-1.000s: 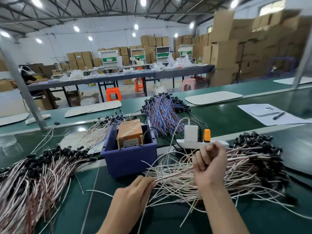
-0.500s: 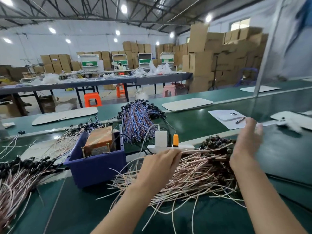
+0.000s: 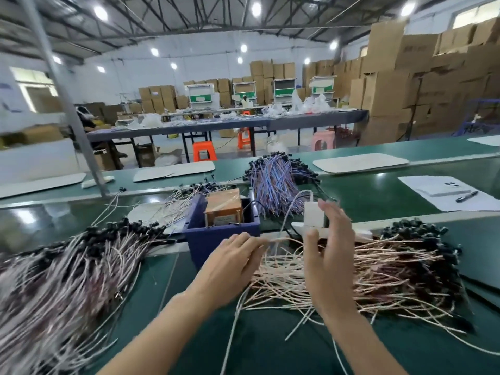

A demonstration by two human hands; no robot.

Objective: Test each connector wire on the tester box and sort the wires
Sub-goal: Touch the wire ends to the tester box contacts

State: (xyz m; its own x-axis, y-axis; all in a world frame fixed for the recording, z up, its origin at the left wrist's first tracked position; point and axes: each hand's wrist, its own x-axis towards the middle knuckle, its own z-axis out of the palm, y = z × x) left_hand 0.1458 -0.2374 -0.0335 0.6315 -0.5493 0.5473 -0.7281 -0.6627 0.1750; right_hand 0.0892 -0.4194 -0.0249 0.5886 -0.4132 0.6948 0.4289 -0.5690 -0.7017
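Right of the blue plastic bin (image 3: pixel 221 236), a heap of pale black-tipped wires (image 3: pixel 392 269) seemingly awaits testing.
Left of it, the pinkish wire pile (image 3: pixel 67 274) looks sorted; right hand (image 3: pixel 330 255) fingers apart, left hand (image 3: pixel 232 263) grip unclear.

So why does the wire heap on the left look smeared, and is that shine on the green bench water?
Head view: motion blur smears the left wire heap, worst at the lower-left corner. Head view: the shine on the green bench is glare mirroring the ceiling lamps; no liquid shows. Head view: the wide lens makes the grey pole lean.
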